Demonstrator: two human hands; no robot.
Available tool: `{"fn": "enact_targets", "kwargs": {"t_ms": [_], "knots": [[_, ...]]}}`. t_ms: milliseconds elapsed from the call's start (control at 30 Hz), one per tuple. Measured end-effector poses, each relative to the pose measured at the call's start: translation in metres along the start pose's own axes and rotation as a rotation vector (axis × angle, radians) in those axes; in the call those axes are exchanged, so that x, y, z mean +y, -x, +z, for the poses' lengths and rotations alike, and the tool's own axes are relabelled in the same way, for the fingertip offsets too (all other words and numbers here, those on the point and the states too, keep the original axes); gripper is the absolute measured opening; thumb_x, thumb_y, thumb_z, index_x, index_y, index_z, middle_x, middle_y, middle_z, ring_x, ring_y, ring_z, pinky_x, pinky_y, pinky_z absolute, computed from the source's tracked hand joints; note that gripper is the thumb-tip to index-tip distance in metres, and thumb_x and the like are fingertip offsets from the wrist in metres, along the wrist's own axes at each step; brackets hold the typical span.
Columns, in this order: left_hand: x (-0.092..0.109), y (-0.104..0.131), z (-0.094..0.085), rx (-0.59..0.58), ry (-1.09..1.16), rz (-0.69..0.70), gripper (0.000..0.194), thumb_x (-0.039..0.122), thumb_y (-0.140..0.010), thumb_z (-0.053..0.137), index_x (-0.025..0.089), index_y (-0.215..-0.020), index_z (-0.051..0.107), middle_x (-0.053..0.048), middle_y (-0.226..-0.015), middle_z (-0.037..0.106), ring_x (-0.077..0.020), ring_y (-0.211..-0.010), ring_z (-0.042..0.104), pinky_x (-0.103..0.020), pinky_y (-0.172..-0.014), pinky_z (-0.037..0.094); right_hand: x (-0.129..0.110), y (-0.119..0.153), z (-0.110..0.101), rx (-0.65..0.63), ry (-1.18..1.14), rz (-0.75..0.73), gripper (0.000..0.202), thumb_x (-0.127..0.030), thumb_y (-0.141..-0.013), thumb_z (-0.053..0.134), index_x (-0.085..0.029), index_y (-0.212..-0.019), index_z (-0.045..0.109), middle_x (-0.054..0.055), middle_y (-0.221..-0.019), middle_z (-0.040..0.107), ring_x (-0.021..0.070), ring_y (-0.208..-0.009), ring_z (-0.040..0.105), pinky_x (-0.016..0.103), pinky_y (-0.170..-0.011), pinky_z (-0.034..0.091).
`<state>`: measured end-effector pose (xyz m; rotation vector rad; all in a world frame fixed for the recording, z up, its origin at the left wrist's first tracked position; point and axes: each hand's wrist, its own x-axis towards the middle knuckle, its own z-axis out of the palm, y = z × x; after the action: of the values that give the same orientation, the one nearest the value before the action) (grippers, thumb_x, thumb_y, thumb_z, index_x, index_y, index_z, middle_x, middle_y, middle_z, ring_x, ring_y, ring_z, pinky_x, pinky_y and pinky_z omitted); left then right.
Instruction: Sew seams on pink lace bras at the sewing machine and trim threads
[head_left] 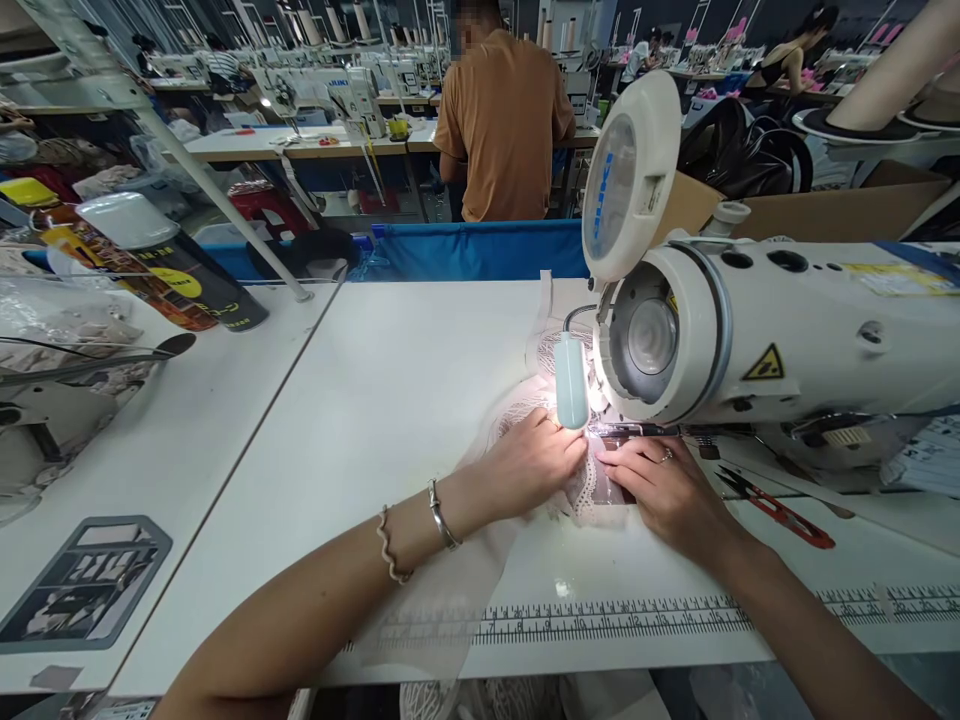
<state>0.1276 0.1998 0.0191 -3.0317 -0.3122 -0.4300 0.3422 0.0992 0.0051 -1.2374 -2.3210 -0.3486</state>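
Note:
Pale pink lace fabric (517,405) lies on the white table under the head of a white sewing machine (810,330). My left hand (536,460), with bracelets at the wrist, presses on the lace left of the needle area, its fingers curled together on the cloth. My right hand (664,490), wearing a ring, rests on the cloth's right side, fingers extended and lying low beside the presser area. Sheer fabric trails from under my left forearm over the table's front edge. A small lamp (571,385) lights the spot between my hands; the needle itself is hidden.
Red-handled thread snips (784,515) lie right of my right hand. A printed ruler (600,620) runs along the front edge. Spray cans (176,265) and a slanted pole (217,190) stand at the left. Beyond the blue cloth (480,250), a person (510,125) sits facing away.

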Motion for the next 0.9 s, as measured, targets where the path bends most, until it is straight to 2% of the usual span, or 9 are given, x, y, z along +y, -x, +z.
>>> {"fn": "enact_targets", "kwargs": {"t_ms": [133, 300, 467, 533, 600, 700, 767, 800, 900], "knots": [[-0.001, 0.0, -0.002, -0.008, 0.008, -0.07, 0.021, 0.008, -0.098, 0.04, 0.015, -0.089, 0.057, -0.004, -0.082, 0.061, -0.0153, -0.062, 0.04, -0.033, -0.07, 0.034, 0.004, 0.003, 0.003, -0.006, 0.006, 0.014, 0.042, 0.006, -0.087, 0.041, -0.021, -0.104, 0.068, 0.001, -0.103, 0.078, 0.019, -0.094, 0.065, 0.036, -0.083, 0.043], [0.005, 0.002, -0.005, -0.032, -0.01, -0.132, 0.022, 0.024, -0.104, 0.042, 0.012, -0.101, 0.06, -0.011, -0.091, 0.065, -0.0234, -0.084, 0.054, -0.041, -0.084, 0.037, 0.006, 0.006, 0.006, -0.021, 0.038, 0.04, 0.045, 0.004, -0.084, 0.044, -0.02, -0.113, 0.068, 0.003, -0.111, 0.077, 0.02, -0.098, 0.066, 0.037, -0.084, 0.044], [0.004, 0.005, -0.002, -0.05, -0.016, -0.077, 0.029, 0.027, -0.105, 0.038, 0.011, -0.103, 0.062, -0.013, -0.1, 0.068, -0.0255, -0.091, 0.058, -0.05, -0.097, 0.036, 0.002, 0.002, 0.001, 0.006, -0.035, 0.036, 0.037, 0.005, -0.088, 0.044, -0.022, -0.093, 0.068, -0.001, -0.1, 0.078, 0.0172, -0.091, 0.065, 0.036, -0.085, 0.042], [0.0, 0.005, 0.0, -0.036, 0.012, -0.12, 0.027, 0.035, -0.102, 0.048, 0.012, -0.102, 0.062, -0.014, -0.104, 0.069, -0.0274, -0.096, 0.059, -0.055, -0.102, 0.035, 0.002, 0.001, -0.002, 0.033, -0.039, 0.017, 0.036, 0.004, -0.09, 0.043, -0.023, -0.091, 0.067, -0.002, -0.095, 0.078, 0.0167, -0.087, 0.064, 0.036, -0.083, 0.041], [-0.003, 0.006, 0.002, -0.009, 0.002, -0.16, 0.029, 0.04, -0.098, 0.056, 0.013, -0.103, 0.062, -0.016, -0.111, 0.069, -0.0328, -0.11, 0.057, -0.061, -0.108, 0.031, 0.002, -0.001, -0.003, 0.041, -0.029, 0.01, 0.037, 0.004, -0.091, 0.042, -0.022, -0.094, 0.067, -0.001, -0.096, 0.078, 0.0173, -0.087, 0.065, 0.036, -0.081, 0.041], [-0.006, 0.006, 0.002, 0.023, -0.076, -0.192, 0.03, 0.04, -0.098, 0.057, 0.011, -0.106, 0.063, -0.018, -0.113, 0.069, -0.0379, -0.126, 0.05, -0.067, -0.111, 0.027, 0.003, -0.001, -0.003, 0.019, -0.015, 0.013, 0.041, 0.005, -0.09, 0.04, -0.022, -0.104, 0.068, 0.001, -0.102, 0.078, 0.0184, -0.091, 0.066, 0.035, -0.079, 0.045], [-0.004, 0.005, 0.0, 0.033, -0.108, -0.162, 0.022, 0.028, -0.102, 0.051, 0.01, -0.106, 0.063, -0.017, -0.109, 0.07, -0.0334, -0.118, 0.055, -0.062, -0.109, 0.035, 0.005, 0.0, 0.0, 0.011, -0.007, 0.022, 0.045, 0.005, -0.089, 0.04, -0.022, -0.111, 0.069, 0.002, -0.105, 0.078, 0.0194, -0.093, 0.067, 0.036, -0.078, 0.048], [-0.002, 0.004, -0.001, 0.028, -0.101, -0.107, 0.021, 0.021, -0.103, 0.046, 0.01, -0.106, 0.063, -0.015, -0.107, 0.07, -0.0286, -0.108, 0.059, -0.055, -0.105, 0.041, 0.006, 0.001, 0.002, 0.004, -0.007, 0.027, 0.046, 0.004, -0.089, 0.04, -0.021, -0.114, 0.069, 0.003, -0.107, 0.078, 0.0199, -0.094, 0.067, 0.036, -0.078, 0.05], [0.007, 0.003, -0.002, -0.005, -0.031, 0.115, 0.031, 0.006, -0.103, 0.034, 0.009, -0.105, 0.065, -0.011, -0.103, 0.07, -0.0185, -0.087, 0.06, -0.035, -0.085, 0.05, 0.01, 0.005, 0.007, 0.015, -0.017, 0.019, 0.044, 0.001, -0.091, 0.04, -0.02, -0.118, 0.068, 0.006, -0.11, 0.077, 0.0215, -0.099, 0.068, 0.037, -0.083, 0.054]]}}
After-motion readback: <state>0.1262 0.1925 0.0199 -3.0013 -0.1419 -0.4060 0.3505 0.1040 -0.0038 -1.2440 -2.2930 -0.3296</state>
